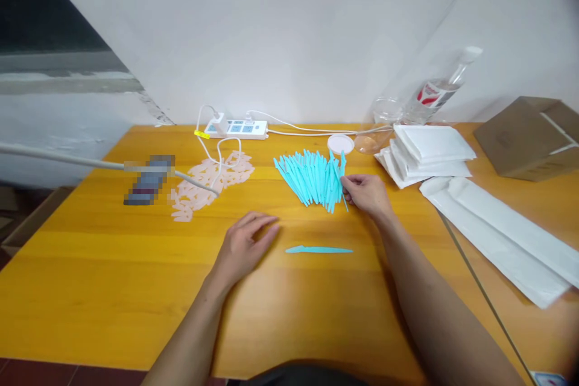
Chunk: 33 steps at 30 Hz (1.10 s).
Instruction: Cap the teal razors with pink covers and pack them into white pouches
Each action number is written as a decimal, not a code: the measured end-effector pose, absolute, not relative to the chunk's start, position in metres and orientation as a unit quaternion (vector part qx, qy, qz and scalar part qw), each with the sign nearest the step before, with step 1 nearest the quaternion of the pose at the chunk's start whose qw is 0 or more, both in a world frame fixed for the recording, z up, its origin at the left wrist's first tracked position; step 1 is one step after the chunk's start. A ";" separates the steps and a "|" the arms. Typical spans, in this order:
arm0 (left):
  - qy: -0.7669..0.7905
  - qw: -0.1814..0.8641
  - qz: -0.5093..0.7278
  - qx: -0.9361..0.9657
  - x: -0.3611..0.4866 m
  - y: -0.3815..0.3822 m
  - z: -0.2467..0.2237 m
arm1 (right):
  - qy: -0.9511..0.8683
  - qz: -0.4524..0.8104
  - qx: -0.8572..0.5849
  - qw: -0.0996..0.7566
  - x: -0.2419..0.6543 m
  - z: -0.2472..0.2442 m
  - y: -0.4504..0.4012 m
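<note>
My right hand (368,194) is closed in a pinch on a slim turquoise eyebrow razor (342,163) at the right edge of a pile. The rest of the turquoise razors (310,178) lie side by side in a fanned heap just left of it. Nearer to me, a single razor (319,249) rests crosswise on the table. To the left of that one, my left hand (246,244) hovers over or rests on the wood, thumb and fingers apart with nothing in them. Small pale pink plastic pieces (212,184), possibly blade covers, are spread beyond my left hand.
A white power strip (244,128) with cables stands by the wall, near a round white lid (341,144). On the right are stacked white packets (429,148), long white sleeves (502,235), a clear bottle (434,96) and a cardboard box (527,139). A grey cable (90,160) crosses at left.
</note>
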<state>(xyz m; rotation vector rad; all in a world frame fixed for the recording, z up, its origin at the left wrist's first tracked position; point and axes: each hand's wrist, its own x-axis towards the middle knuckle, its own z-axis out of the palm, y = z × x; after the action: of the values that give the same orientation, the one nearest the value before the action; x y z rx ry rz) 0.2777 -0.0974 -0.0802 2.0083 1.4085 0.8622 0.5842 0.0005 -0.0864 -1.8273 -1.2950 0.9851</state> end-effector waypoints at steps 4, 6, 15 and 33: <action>0.622 0.172 0.321 0.693 0.243 -0.083 -0.081 | -0.484 0.404 -0.673 0.386 0.584 -0.077 -0.004; 0.673 0.082 0.289 0.676 0.224 -0.072 -0.084 | -0.493 0.452 -0.621 0.408 0.582 -0.069 -0.014; 0.683 -0.098 0.103 0.716 0.200 -0.027 -0.084 | -0.642 0.567 -0.464 0.226 0.572 -0.058 -0.071; 0.584 0.004 0.153 0.798 0.228 -0.052 -0.088 | -0.660 0.576 -0.454 0.163 0.579 -0.078 -0.064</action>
<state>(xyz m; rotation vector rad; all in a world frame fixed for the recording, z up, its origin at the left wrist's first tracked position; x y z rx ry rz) 0.2283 -0.0525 -0.0878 2.4997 1.8288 0.4795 0.5791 -0.0642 -0.0780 -1.2950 -1.8811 1.6426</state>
